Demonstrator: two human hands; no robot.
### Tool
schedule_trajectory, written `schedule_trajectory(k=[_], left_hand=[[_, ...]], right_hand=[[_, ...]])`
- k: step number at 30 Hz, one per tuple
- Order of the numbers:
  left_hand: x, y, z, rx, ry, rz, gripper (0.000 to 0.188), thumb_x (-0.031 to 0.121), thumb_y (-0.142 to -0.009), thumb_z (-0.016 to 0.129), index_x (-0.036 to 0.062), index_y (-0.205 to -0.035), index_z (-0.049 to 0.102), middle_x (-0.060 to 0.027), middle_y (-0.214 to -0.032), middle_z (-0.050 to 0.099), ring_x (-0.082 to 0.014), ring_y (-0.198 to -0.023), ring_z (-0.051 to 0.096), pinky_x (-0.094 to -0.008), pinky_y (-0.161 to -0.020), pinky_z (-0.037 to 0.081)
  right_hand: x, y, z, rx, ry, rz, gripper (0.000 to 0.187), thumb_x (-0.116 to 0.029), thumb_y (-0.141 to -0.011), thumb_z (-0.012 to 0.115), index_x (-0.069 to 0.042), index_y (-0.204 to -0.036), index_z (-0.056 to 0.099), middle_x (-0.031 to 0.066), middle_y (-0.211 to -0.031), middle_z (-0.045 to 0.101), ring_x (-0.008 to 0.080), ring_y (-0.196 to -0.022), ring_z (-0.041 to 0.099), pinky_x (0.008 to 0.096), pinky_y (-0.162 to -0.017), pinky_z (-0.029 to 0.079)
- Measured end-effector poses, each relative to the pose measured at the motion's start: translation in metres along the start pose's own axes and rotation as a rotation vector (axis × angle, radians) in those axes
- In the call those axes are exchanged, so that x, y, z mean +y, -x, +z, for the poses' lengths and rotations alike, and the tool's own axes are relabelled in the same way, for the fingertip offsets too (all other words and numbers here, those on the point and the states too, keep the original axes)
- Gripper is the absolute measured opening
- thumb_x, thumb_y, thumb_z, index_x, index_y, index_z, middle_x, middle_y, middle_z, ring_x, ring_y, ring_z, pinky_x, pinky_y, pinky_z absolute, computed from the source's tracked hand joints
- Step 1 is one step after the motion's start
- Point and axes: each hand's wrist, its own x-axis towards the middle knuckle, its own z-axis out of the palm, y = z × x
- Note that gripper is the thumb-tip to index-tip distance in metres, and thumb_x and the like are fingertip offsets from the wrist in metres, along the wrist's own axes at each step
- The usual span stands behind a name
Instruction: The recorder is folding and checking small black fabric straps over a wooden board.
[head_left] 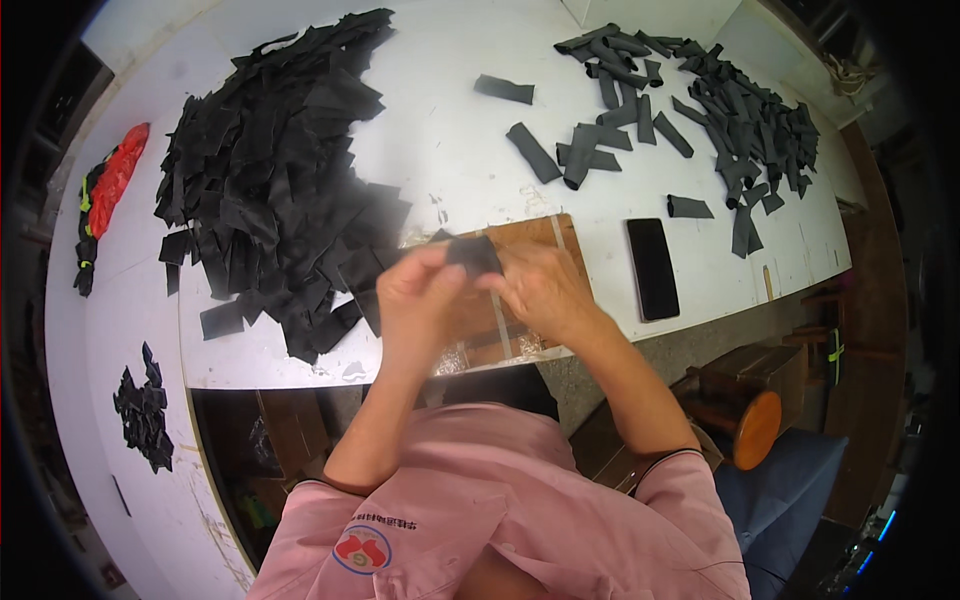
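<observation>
Dark lettering (412, 524), round logo (362, 550) on pink shirt (600, 510)

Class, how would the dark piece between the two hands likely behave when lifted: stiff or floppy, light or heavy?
The dark piece is probably light: it looks thin and small between the left hand and right hand. It's likely bendable rather than stiff, as similar-looking tubes lie curled on the table.

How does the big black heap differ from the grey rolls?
The black heap is mostly flat pieces; the grey rolls are tube-shaped. The black heap is densely piled at left; the grey rolls lie more loosely at right. Both rest on the white table.
</observation>
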Motion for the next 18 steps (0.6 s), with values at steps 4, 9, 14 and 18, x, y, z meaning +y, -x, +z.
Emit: schedule_trajectory(k=[4,9,14,18], left_hand=[[0.019,-0.012,0.022,-0.070,-0.018,-0.064,0.013,0.002,-0.077,0.057,-0.0033,-0.089,0.056,-0.0101,-0.088,0.059,-0.0139,-0.084,0.054,-0.0236,-0.069,0.045],[0.030,-0.035,0.028,-0.381,-0.767,-0.269,0.013,0.006,-0.073,0.063,-0.0042,-0.079,0.058,-0.0038,-0.074,0.055,-0.0074,-0.070,0.049,-0.0193,-0.060,0.038],[0.030,-0.022,0.030,-0.222,-0.858,0.011,0.015,0.007,-0.074,0.063,-0.0051,-0.082,0.058,-0.0027,-0.069,0.054,-0.0071,-0.067,0.049,-0.0204,-0.061,0.039],[0.031,-0.013,0.031,-0.117,-0.421,0.150,0.016,0.005,-0.075,0.058,-0.0034,-0.088,0.059,-0.0087,-0.079,0.060,-0.0117,-0.068,0.056,-0.0226,-0.060,0.045]], right_hand=[[0.006,0.004,0.005,0.039,-0.198,0.038,0.023,-0.023,-0.074,0.058,-0.001,-0.069,0.054,0.0109,-0.066,0.054,0.0273,-0.064,0.055,0.0366,-0.053,0.043],[0.018,0.021,0.029,0.028,-0.513,0.181,0.017,-0.017,-0.076,0.056,-0.001,-0.080,0.054,0.0144,-0.072,0.055,0.0314,-0.067,0.055,0.0382,-0.056,0.044],[0.010,0.010,0.012,-0.122,-0.372,0.211,0.019,-0.021,-0.078,0.054,-0.002,-0.083,0.054,0.0143,-0.074,0.056,0.0321,-0.068,0.055,0.0390,-0.056,0.044],[0.008,0.007,0.005,-0.129,-0.265,0.176,0.026,-0.027,-0.079,0.054,-0.002,-0.078,0.057,0.0130,-0.073,0.056,0.0299,-0.066,0.055,0.0380,-0.055,0.043]])
